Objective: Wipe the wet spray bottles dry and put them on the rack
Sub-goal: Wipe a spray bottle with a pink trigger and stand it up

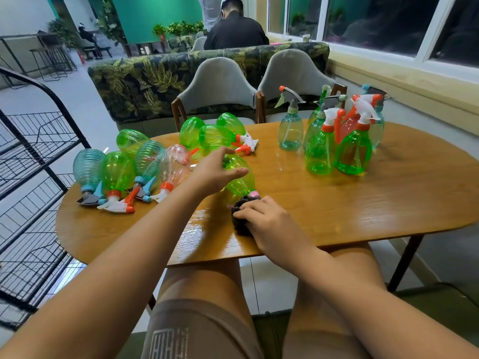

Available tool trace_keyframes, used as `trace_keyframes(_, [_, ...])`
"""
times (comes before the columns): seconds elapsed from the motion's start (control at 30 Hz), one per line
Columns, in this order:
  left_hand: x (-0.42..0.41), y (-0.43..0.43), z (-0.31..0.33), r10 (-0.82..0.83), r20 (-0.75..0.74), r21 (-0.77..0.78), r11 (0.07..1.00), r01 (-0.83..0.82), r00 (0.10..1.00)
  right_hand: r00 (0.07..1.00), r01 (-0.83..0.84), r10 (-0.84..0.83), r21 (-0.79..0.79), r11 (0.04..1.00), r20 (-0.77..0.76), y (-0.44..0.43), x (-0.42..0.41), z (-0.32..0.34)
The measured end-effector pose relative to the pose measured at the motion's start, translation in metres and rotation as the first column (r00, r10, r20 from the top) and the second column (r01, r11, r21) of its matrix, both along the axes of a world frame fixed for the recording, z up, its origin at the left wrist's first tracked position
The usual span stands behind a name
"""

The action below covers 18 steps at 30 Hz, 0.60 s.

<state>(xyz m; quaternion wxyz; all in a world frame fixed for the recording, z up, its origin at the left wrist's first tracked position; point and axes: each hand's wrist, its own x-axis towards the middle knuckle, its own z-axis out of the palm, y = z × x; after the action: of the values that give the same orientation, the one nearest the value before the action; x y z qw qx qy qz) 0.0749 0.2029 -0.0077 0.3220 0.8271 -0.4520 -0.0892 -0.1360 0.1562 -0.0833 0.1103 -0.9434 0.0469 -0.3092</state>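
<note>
The black wire rack (pixel 39 164) stands at the left, just beside the wooden surface (pixel 363 203); on that surface a heap of lying bottles (pixel 116 172) spreads across the left and far side, and a cluster of standing bottles (pixel 334 146) keeps to the right, well apart from the heap; which of the two groups is already dry I cannot tell.

Between them, near the front edge, one green bottle (pixel 241 183) lies on its side with its pink collar toward the person; a wet sheen (pixel 194 224) shows on the wood just in front of it.

The left hand (pixel 216 173) is laid on the bottle's body, its fingers (pixel 239 172) straight and the thumb spread away from them, not yet wrapped round anything; the right hand (pixel 269 224) rests on the surface at the bottle's neck end, its fingers (pixel 246 213) curled over a dark cloth (pixel 238 216), which lies bunched under them and looks to touch the collar.

The step in hand seems to be the start of one wipe: bottle chosen, cloth ready. The next move, as I judge it, calls for the left hand to take a firm hold on the slick, rounded plastic and lift or steady it; then the cloth must go round body, neck and trigger; only then does the reach left to the rack follow.
</note>
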Motion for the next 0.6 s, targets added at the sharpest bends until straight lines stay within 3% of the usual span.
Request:
trace_keyframes(0.13, [0.000,0.001,0.001,-0.005,-0.022,0.003,1.000,0.005,1.000,0.999,0.036,-0.039,0.131,0.991,0.017,-0.010,-0.007,0.006])
trace_keyframes(0.6, [0.001,0.009,-0.006,0.006,-0.141,-0.097,0.995,-0.020,0.990,0.959,0.203,-0.254,0.320,0.925,0.125,-0.028,-0.001,0.008])
